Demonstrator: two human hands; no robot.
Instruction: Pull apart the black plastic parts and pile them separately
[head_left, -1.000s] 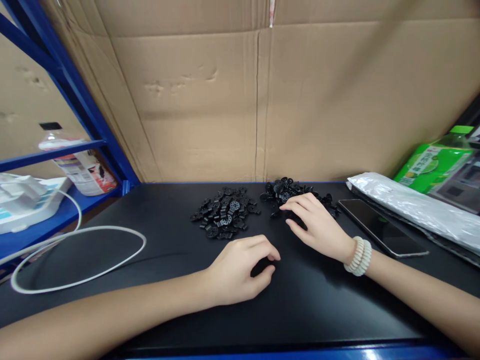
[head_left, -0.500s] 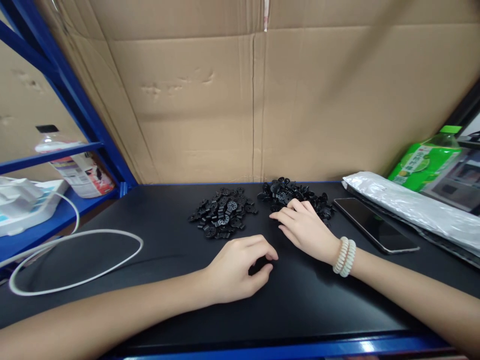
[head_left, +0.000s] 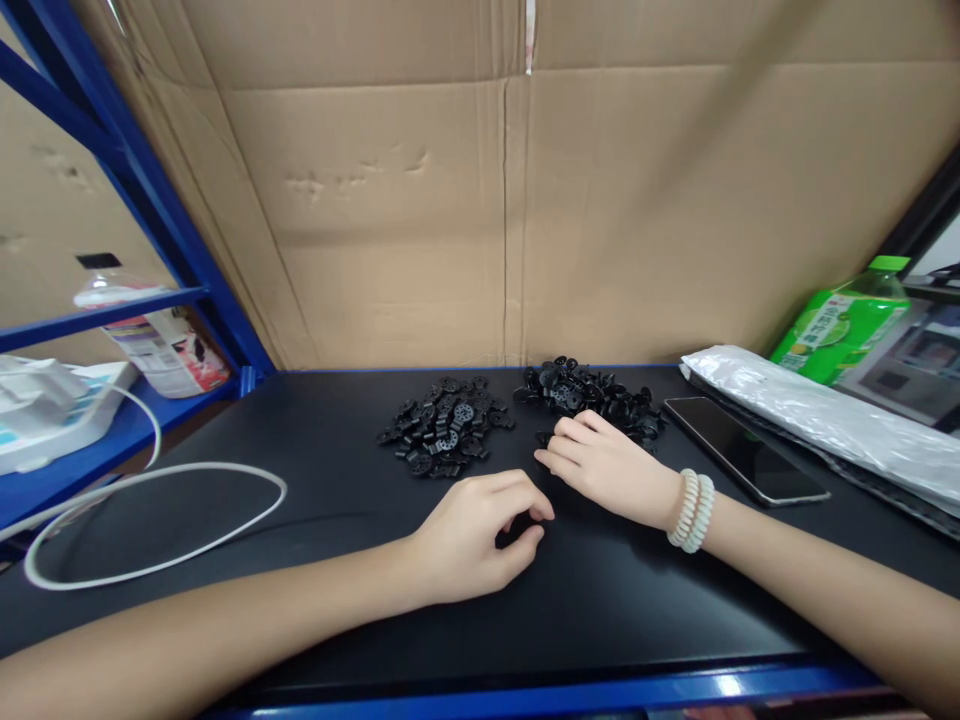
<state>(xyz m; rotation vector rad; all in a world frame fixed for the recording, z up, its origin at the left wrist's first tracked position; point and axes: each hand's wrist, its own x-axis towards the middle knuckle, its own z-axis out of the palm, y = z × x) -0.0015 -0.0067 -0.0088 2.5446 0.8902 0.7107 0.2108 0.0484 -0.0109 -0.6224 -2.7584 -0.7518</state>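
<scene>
While poised w/ R hand (head_left: 600, 470) at near edge of R pile of blk discs (head_left: 585, 390), prob. mid-pick, w/ fingers (head_left: 559, 463) close together; can't see if gripping any. Holding L hand (head_left: 476, 545) nr L pile of perforated clips (head_left: 450, 425), w/ narrow thumb-index gap. Prob. needs single-disc pinch next.

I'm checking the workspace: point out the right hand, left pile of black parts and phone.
Right hand (head_left: 609, 470): head view, back of hand.
Left pile of black parts (head_left: 447, 428): head view, middle.
Phone (head_left: 741, 448): head view, screen.
</scene>
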